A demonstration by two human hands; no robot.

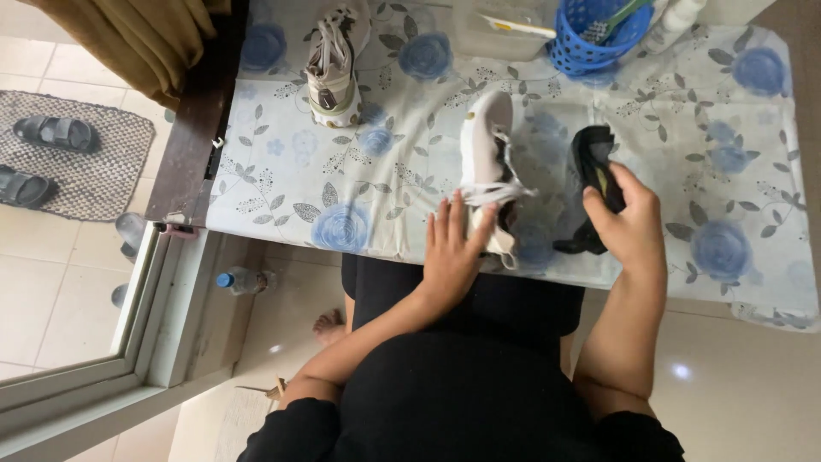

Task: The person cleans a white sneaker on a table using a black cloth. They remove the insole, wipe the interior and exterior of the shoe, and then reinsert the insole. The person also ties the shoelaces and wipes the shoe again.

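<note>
A white sneaker (484, 145) with loose laces lies on the flowered tablecloth (282, 184) near the table's front edge. My left hand (451, 251) rests flat on its heel end, fingers spread. My right hand (630, 224) grips a black cloth or insole (590, 162) just right of that shoe, holding it up over the table. A second, beige and white sneaker (332, 64) stands farther back on the left, away from both hands.
A blue perforated basket (590, 43) with a brush and a white bottle (676, 21) stand at the back right. On the floor at left are a plastic bottle (242, 280), a grey mat with dark sandals (56, 133), and a sliding door frame (137, 342).
</note>
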